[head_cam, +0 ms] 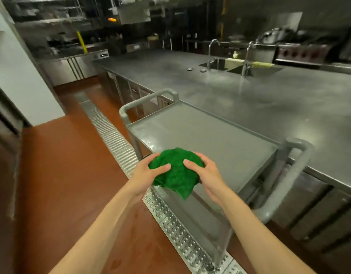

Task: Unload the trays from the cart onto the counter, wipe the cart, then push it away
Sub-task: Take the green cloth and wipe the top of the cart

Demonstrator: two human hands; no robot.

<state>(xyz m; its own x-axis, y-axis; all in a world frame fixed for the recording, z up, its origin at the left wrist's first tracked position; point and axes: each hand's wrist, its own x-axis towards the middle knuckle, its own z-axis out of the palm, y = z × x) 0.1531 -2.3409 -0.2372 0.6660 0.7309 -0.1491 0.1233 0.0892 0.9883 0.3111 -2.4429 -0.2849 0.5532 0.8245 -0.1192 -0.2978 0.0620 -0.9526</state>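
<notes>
A bunched green cloth (175, 173) hangs just above the near left edge of the steel cart (210, 135). My left hand (146, 175) grips its left side with the thumb on top. My right hand (205, 175) grips its right side the same way. The cart's top shelf is bare, with a tubular handle at the far end (148, 99) and another at the near right (293, 175). The cart stands alongside the long steel counter (289, 107). No trays are in view.
A metal floor drain grate (115, 143) runs along the red floor left of the cart. Two sinks with faucets (245, 58) sit at the far end of the counter, with two small round objects (196, 70) nearby. Cabinets line the left wall.
</notes>
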